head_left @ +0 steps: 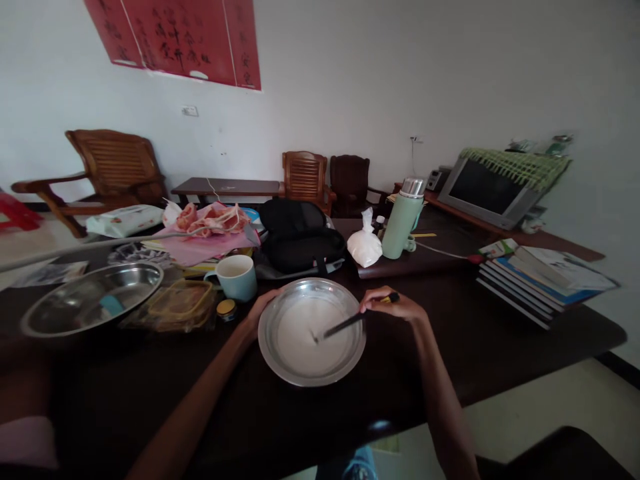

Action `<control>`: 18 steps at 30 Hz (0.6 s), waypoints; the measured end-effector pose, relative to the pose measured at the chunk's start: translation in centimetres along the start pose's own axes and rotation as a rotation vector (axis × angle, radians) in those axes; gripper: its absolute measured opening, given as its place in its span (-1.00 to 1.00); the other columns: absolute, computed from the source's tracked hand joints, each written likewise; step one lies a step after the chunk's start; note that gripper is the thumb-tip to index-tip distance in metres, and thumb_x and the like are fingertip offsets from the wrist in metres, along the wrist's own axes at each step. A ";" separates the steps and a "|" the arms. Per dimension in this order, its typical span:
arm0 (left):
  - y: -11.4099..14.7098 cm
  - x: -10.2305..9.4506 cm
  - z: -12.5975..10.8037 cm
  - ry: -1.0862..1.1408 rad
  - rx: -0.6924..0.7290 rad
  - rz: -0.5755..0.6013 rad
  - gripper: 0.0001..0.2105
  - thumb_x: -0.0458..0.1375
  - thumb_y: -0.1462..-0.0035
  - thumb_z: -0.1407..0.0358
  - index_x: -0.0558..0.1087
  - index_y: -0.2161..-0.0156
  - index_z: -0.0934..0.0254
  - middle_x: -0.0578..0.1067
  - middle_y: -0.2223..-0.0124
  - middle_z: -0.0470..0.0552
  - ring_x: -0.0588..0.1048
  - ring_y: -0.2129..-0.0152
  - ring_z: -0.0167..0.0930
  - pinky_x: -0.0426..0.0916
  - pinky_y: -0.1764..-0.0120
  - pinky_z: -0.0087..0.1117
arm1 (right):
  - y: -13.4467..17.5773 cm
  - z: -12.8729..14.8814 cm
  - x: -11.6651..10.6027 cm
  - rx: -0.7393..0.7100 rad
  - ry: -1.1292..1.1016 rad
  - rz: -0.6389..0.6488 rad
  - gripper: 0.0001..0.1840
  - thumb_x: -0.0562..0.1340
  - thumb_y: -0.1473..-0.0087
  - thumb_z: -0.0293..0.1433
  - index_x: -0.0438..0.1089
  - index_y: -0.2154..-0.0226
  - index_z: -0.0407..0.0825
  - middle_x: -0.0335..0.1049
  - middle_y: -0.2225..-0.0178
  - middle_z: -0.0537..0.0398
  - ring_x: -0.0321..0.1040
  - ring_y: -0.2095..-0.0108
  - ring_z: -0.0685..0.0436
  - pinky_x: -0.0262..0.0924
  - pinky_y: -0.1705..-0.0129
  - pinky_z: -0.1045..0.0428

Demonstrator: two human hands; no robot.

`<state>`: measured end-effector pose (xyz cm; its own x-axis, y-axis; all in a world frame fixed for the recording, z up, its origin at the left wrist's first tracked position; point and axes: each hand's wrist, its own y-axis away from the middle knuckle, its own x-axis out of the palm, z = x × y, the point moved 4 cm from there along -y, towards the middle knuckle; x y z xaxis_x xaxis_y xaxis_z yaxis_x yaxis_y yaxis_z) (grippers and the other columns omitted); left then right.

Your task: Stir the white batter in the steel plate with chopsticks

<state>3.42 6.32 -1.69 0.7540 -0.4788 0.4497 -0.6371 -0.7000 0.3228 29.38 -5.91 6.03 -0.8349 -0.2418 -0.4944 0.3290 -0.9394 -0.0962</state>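
Observation:
A shiny metal bowl (313,380) stands on the dark table in front of me. White, milky liquid (305,353) covers its bottom. My left hand (261,309) is closed on the bowl's left rim, its fingers partly hidden behind the metal. Over the right rim, my right hand (393,305) grips dark chopsticks (343,325), closed around their upper part. Their lower ends slant down to the left into the liquid. Left of the bowl are a pale blue mug (237,279) and a small yellow-lidded jar (227,309).
A large metal basin (37,323) and a yellow-rimmed container (183,303) lie left. Behind the bowl are a black bag (303,237), a tied bag of white powder (365,247) and a green thermos (401,227). Stacked books (540,280) lie right. Another person's arm (23,383) shows at left.

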 end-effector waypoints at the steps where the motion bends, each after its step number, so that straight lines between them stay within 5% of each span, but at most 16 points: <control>1: 0.0 -0.1 0.1 0.012 -0.012 -0.015 -0.74 -0.02 -0.18 0.34 0.46 0.36 0.47 0.52 0.57 -0.03 0.44 0.62 -0.41 0.30 0.41 -0.41 | -0.1 0.2 0.4 -0.016 -0.019 0.047 -0.66 0.17 -0.11 -0.16 0.49 0.37 -0.10 0.49 0.34 0.04 0.41 0.27 -0.11 0.23 0.17 0.00; 7: 0.5 0.2 -0.1 0.043 -0.045 -0.097 -0.74 0.01 -0.19 0.30 0.47 0.31 0.48 0.52 0.58 -0.03 0.45 0.61 -0.38 0.32 0.38 -0.39 | 0.4 -0.2 -1.2 0.029 -0.027 -0.176 -0.67 0.16 -0.11 -0.18 0.50 0.38 -0.08 0.50 0.35 0.03 0.40 0.26 -0.14 0.20 0.14 -0.01; 13: 0.5 0.3 0.0 0.019 -0.012 -0.046 -0.71 -0.03 -0.22 0.30 0.46 0.30 0.52 0.53 0.56 -0.04 0.45 0.61 -0.40 0.30 0.38 -0.42 | 0.1 0.2 0.4 0.022 -0.099 0.016 -0.67 0.17 -0.11 -0.21 0.51 0.40 -0.10 0.51 0.35 -0.05 0.42 0.24 -0.22 0.22 0.13 -0.04; 18: -0.1 -0.6 0.4 0.026 0.000 -0.036 -0.73 0.03 -0.18 0.28 0.50 0.37 0.41 0.56 0.52 -0.01 0.47 0.57 -0.36 0.33 0.36 -0.38 | -0.9 -0.2 0.2 0.001 -0.046 -0.179 -0.64 0.14 -0.12 -0.16 0.52 0.37 -0.06 0.51 0.29 -0.14 0.40 0.19 -0.30 0.21 0.08 -0.12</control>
<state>3.12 6.46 -2.31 0.7717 -0.4397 0.4595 -0.6099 -0.7164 0.3388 28.98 -5.10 5.87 -0.8993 -0.0818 -0.4296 0.1730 -0.9687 -0.1778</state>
